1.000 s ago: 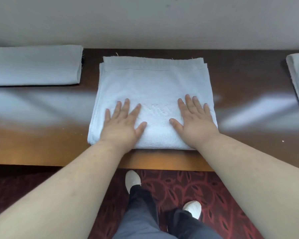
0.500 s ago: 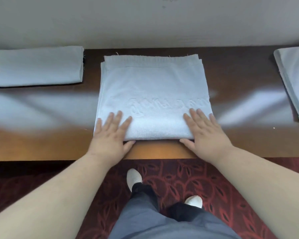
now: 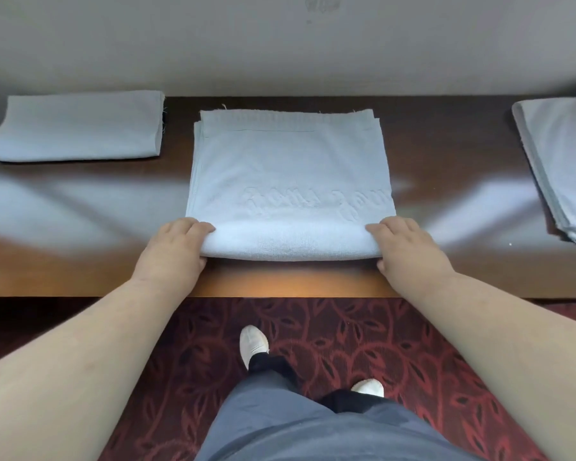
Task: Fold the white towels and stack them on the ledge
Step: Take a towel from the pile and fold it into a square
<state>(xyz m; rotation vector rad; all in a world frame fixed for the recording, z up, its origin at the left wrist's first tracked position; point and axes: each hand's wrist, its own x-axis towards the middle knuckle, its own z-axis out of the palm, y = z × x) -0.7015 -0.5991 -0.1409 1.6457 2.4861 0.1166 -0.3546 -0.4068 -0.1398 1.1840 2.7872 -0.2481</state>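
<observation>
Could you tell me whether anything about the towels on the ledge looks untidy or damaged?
Only small things: the middle towel has loose threads along its far edge, and its layers sit slightly offset at both far corners. The folded towel far left looks neat.

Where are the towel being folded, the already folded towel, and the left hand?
Towel being folded point(image 3: 290, 174): head view, on its flat top layer above the raised lettering.
Folded towel point(image 3: 75, 126): head view, middle of its top face, far left on the ledge.
Left hand point(image 3: 173, 247): head view, back of the hand gripping the towel's near left corner.
</observation>
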